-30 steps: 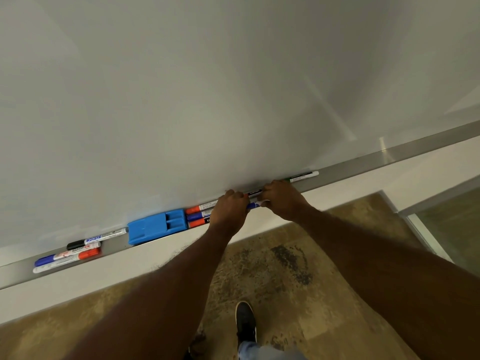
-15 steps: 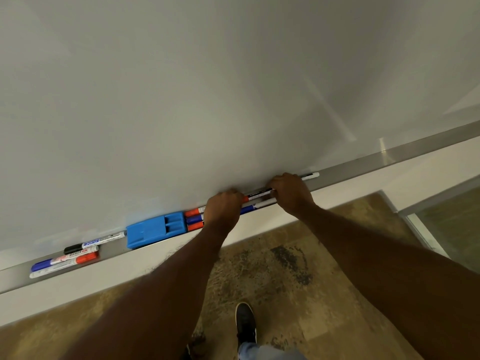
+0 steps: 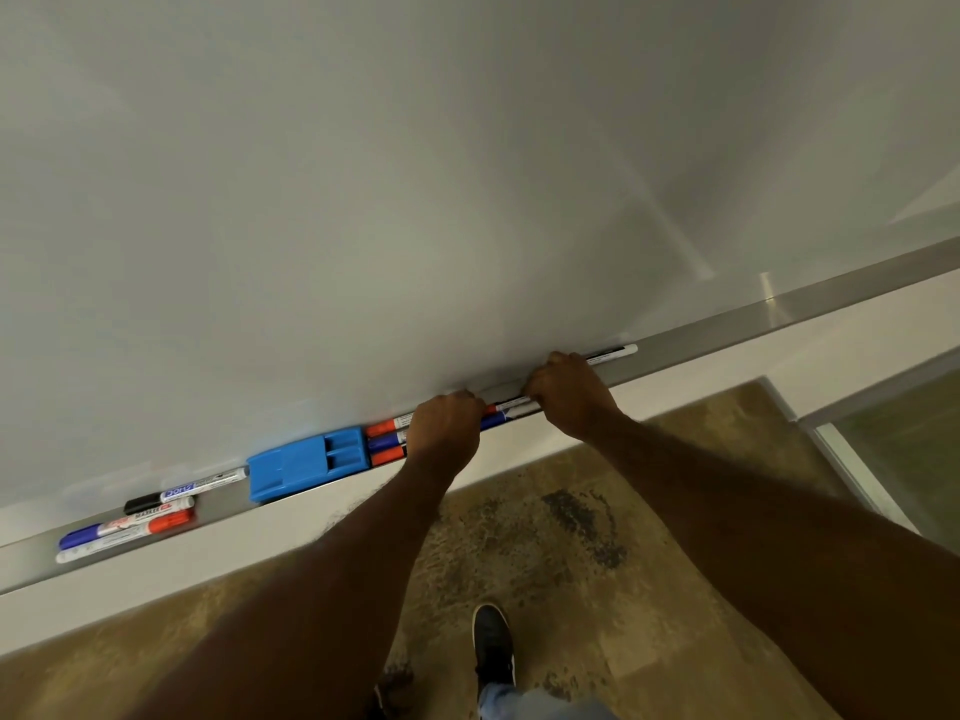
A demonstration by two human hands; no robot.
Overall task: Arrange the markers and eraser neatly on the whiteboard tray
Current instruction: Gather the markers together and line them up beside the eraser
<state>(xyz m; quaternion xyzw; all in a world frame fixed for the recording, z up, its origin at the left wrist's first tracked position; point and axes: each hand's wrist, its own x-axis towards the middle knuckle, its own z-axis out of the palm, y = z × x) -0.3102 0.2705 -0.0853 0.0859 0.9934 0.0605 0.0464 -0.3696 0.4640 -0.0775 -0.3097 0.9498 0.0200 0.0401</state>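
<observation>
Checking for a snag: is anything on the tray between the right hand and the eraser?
Yes. The left hand and a cluster of markers sit on the tray between the right hand and the eraser.

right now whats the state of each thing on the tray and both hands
blue eraser: lying flat in the tray, untouched
three markers left of eraser: capped, lying side by side
markers right of eraser: capped, bunched together, partly under the left hand
left hand: closed over those markers
right hand: closed on markers in the tray
far marker: lying along the tray's back
tray: bare further right
</observation>
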